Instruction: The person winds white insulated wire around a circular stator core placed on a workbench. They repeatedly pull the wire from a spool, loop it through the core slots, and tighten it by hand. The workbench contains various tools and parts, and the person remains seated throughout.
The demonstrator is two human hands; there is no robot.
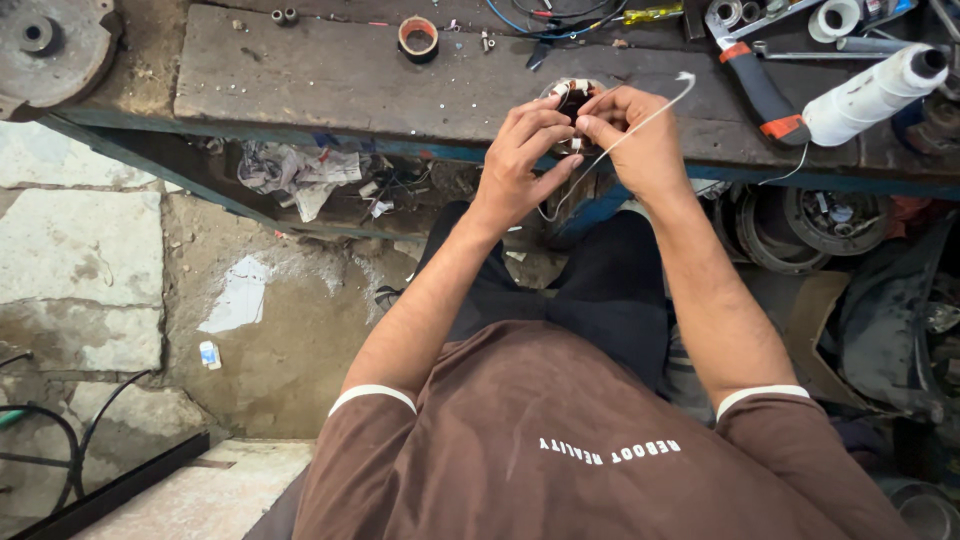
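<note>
We see two bare hands working together at the front edge of a worn wooden bench (300,80). The left hand (522,160) has its fingers curled around a small round coil (572,98) wrapped with white tape, which stays just above the bench edge, partly hidden by the fingers. The right hand (635,135) is touching the same coil, and its thumb and first finger are pinching a thin white cord (650,115). This cord goes up to the right, past the hand, and one loop of it hangs down between the two wrists.

On the bench, to the right, lies a white spool of thread (870,95), and near it a tool with black and orange handles (755,90). Further back, we see a roll of tape (418,38). A grey metal disc (45,45) lies at the far left. Under the bench there are crumpled rags (295,175).
</note>
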